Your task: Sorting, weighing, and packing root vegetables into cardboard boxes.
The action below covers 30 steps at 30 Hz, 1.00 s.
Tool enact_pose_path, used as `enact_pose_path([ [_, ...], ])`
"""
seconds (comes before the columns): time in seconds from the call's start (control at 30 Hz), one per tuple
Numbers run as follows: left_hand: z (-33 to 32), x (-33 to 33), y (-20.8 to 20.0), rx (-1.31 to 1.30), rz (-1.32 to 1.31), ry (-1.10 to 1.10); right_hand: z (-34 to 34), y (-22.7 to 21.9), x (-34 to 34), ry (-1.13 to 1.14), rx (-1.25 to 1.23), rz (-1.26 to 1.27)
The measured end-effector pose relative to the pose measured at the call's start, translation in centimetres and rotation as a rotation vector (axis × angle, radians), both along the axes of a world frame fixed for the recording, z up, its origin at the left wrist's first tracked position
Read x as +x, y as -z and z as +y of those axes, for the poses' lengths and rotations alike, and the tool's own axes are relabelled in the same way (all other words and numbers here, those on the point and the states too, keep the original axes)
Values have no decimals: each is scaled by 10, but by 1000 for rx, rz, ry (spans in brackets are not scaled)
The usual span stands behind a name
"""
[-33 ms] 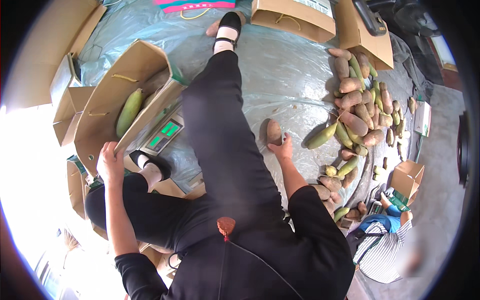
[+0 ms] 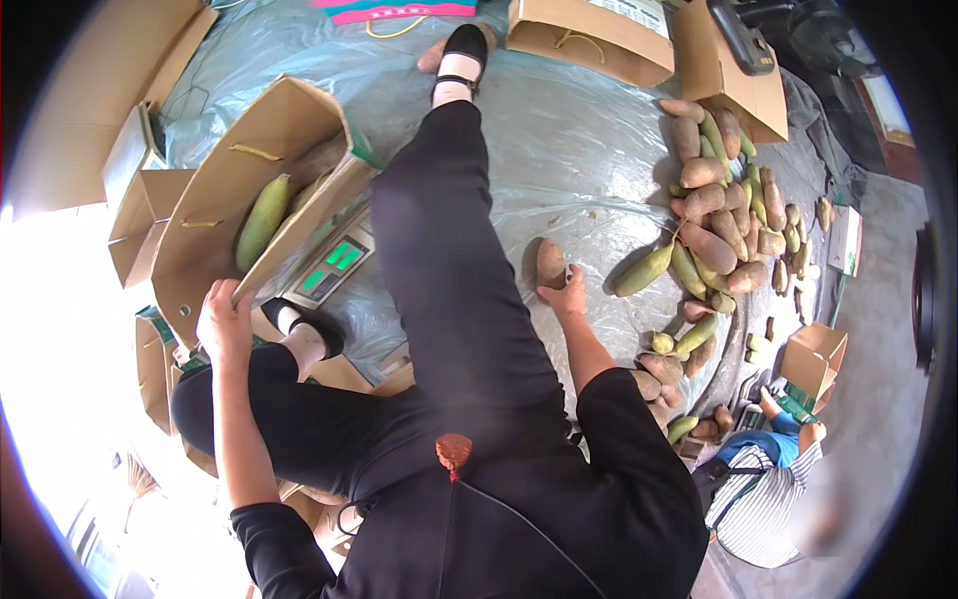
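Note:
My left hand (image 2: 226, 317) grips the near rim of a tall, open cardboard box (image 2: 299, 105) with yellow cord handles. Inside it lie a long green vegetable (image 2: 263, 222) and at least one brownish one, partly hidden by the box wall. The box tilts beside a scale (image 2: 334, 270) with a green-lit display; whether it rests on the scale I cannot tell. On my right, my right hand (image 2: 567, 296) is closed around the lower end of a brown sweet potato (image 2: 551, 264), its thumb and fingers at the sides.
Green and brown vegetables (image 2: 709, 246) lie heaped on the plastic sheet (image 2: 589, 140) to the right. Cardboard boxes (image 2: 589, 48) stand at the far side, with a pink and blue bag (image 2: 394, 10). At the lower right, another person (image 2: 763, 499) sits near a small box (image 2: 813, 359).

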<state>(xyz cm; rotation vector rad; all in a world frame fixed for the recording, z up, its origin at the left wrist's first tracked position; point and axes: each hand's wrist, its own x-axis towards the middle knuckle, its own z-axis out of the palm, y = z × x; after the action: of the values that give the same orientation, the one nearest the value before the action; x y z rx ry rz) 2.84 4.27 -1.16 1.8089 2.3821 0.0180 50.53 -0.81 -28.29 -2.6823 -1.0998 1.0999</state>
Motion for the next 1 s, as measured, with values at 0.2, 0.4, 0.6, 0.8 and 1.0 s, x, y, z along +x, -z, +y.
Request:
enact_pose_path([
  [0.2, -2, 1, 3, 4, -19, 12, 10, 12, 10, 85, -32, 147],
  [0.4, -1, -3, 4, -20, 3, 38, -15, 7, 17, 165, -56, 211],
  [0.6, -5, -5, -1, 59, -74, 80, -3, -42, 18, 229, 58, 377],
  [0.8, -10, -12, -2, 151, -111, 117, 94, -129, 10, 3, 531, 526],
  [1.0, -15, -20, -4, 228, -207, 67, 207, -273, -68, -588, 1095, 455],
])
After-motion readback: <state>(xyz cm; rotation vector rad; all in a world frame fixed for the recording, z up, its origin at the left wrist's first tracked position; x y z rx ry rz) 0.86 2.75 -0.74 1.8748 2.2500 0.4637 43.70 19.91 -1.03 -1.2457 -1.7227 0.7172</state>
